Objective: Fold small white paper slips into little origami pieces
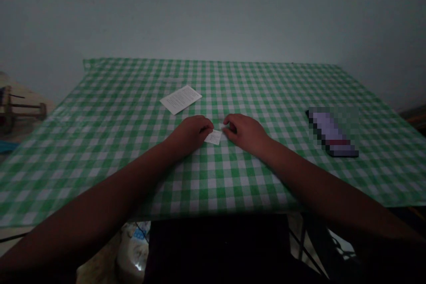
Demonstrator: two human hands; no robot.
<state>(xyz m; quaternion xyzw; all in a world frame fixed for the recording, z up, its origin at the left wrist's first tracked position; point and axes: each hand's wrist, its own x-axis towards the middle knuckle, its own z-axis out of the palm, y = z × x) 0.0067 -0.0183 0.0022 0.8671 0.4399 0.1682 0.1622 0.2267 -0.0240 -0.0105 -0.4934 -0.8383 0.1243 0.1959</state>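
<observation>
A small white slip of paper [213,137] with printed lines lies at the middle of the table, between my two hands. My left hand [190,133] pinches its upper left edge between thumb and fingers. Curled in from the other side, my right hand [246,131] has its thumb and fingertips close together just beyond the slip's upper right corner. A tiny pale bit shows at those fingertips, too small to name. Farther back and to the left, a larger white printed sheet [181,99] rests flat, apart from both hands.
A green and white checked cloth [233,182] covers the table. On the right lies a dark-edged phone [333,133], its screen blurred out. A pale wall [213,13] stands behind the table. Below the front edge, at left, is a pale rounded object [131,253].
</observation>
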